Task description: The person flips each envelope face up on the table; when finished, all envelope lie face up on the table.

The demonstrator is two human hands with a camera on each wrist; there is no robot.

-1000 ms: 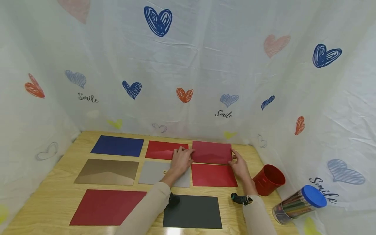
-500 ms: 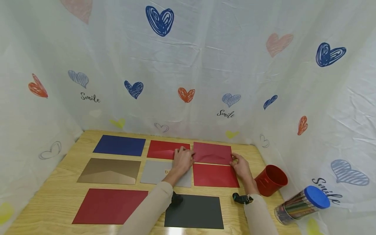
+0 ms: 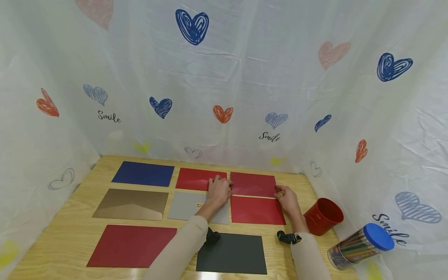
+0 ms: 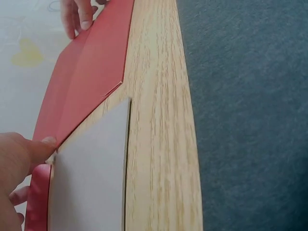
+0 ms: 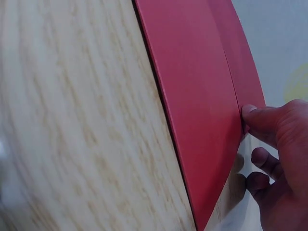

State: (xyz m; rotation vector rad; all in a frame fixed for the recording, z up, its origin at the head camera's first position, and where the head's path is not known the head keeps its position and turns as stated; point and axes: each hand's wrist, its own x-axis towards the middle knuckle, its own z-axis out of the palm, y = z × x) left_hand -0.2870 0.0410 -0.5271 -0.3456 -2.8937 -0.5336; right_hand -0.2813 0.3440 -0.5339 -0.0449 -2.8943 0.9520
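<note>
A dark red paper rectangle [image 3: 253, 184] lies at the back right of the table, just behind a brighter red one [image 3: 258, 210]. My left hand [image 3: 219, 189] pinches its left edge, the thumb on its near corner in the left wrist view. My right hand [image 3: 287, 199] holds the right edge. In the right wrist view that thumb presses on top, with the other fingers curled beside the edge. Under my left wrist is a grey rectangle [image 3: 181, 205], partly covered. Another red one [image 3: 191, 180] lies beside the left fingers.
Blue [image 3: 142, 174], brown [image 3: 130, 204], dark red [image 3: 131, 245] and dark grey [image 3: 231, 253] rectangles lie about the wooden table [image 3: 66, 233]. On the right stand a red cup [image 3: 323, 216] and a blue-lidded jar of pencils [image 3: 360, 245]. A white curtain [image 3: 241, 85] encloses the back.
The dark red rectangle, bowed half a second ago, now looks flat and sits slightly nearer to me. Both hands stay at its edges. The head view has shifted slightly.
</note>
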